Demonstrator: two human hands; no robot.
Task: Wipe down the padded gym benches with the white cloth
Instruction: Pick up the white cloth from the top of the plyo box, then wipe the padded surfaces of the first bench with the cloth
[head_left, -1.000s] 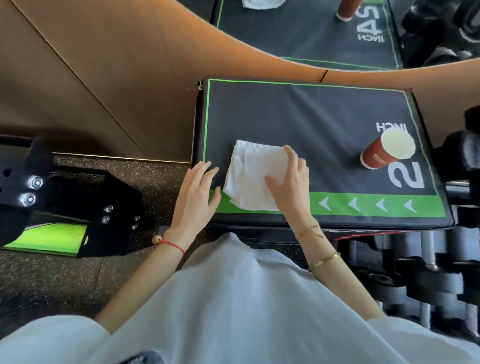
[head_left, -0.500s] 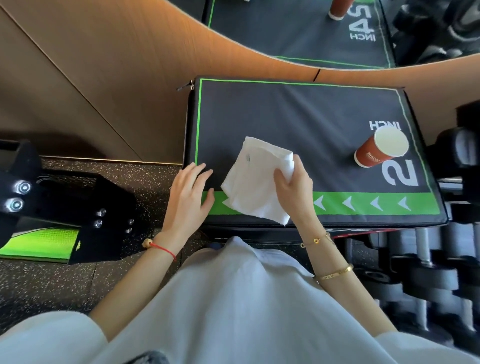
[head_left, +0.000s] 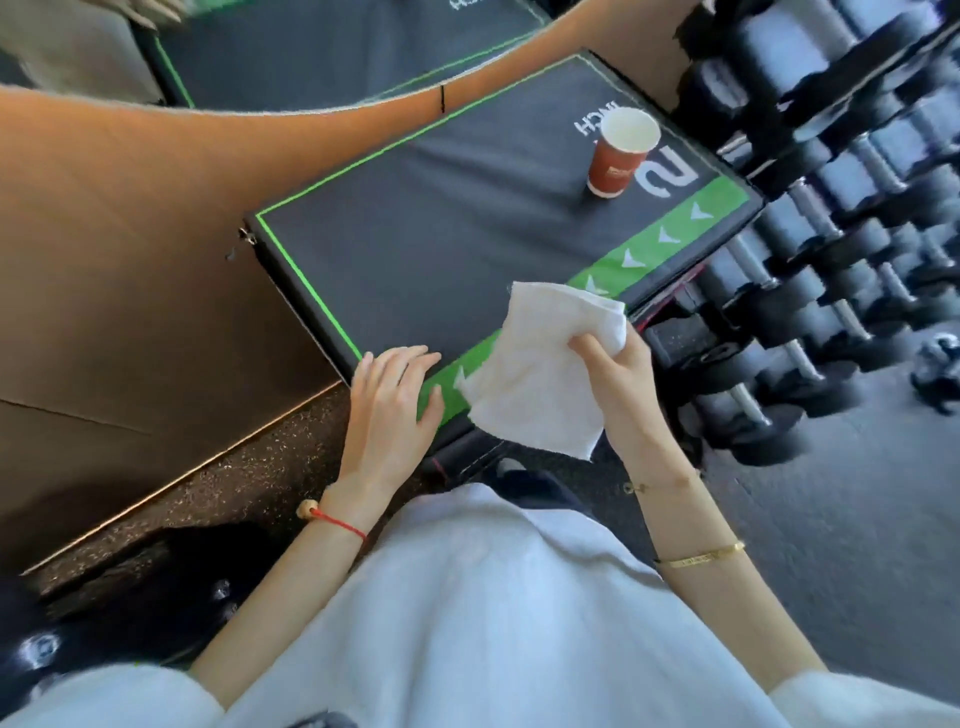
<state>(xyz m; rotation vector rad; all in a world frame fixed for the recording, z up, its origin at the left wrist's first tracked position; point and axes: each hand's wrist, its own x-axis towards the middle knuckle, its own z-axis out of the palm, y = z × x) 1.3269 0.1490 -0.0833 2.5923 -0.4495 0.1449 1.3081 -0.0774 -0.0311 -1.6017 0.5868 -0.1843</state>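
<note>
Two hands work at the near edge of the padded worktop (head_left: 415, 244): the right hand (head_left: 618, 384) now pinches the white cloth (head_left: 540, 369) at its upper corner and has lifted it clear of the pad it was pressed flat on a second ago, while the left hand (head_left: 389, 405) stays open, fingers resting on the near corner. That lift suggests this pad's wipe is pausing or finished. The red paper cup (head_left: 621, 153) stands upright at the far end, its contents impossible to tell.
</note>
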